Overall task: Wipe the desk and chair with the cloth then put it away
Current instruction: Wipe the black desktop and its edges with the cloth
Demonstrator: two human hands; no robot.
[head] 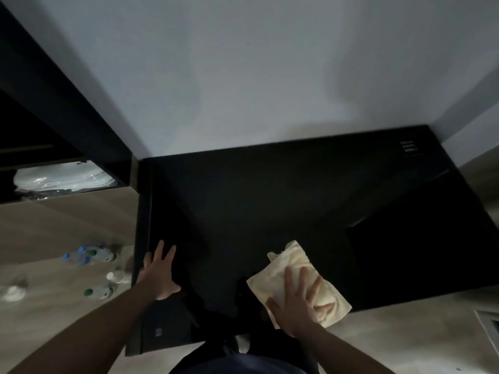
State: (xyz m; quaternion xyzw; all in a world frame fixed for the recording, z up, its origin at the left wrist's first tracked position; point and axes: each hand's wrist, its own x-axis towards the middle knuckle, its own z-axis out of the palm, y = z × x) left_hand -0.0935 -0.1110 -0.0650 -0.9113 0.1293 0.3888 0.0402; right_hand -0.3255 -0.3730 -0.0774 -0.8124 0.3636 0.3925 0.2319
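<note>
A black desk (270,201) fills the middle of the head view, set against a pale wall. A crumpled cream cloth (289,265) lies flat on the desk near its front edge. My right hand (299,300) presses down on the cloth with fingers spread over it. My left hand (159,271) rests flat on the desk's left front part, fingers apart, holding nothing. Part of a dark chair (216,319) shows at the desk's front edge between my arms, hard to make out in the dim light.
Several plastic bottles (89,255) lie on the wooden floor left of the desk. A dark shelf unit (54,130) at the far left holds white bagged items (62,176). A floor vent (488,327) sits at the lower right.
</note>
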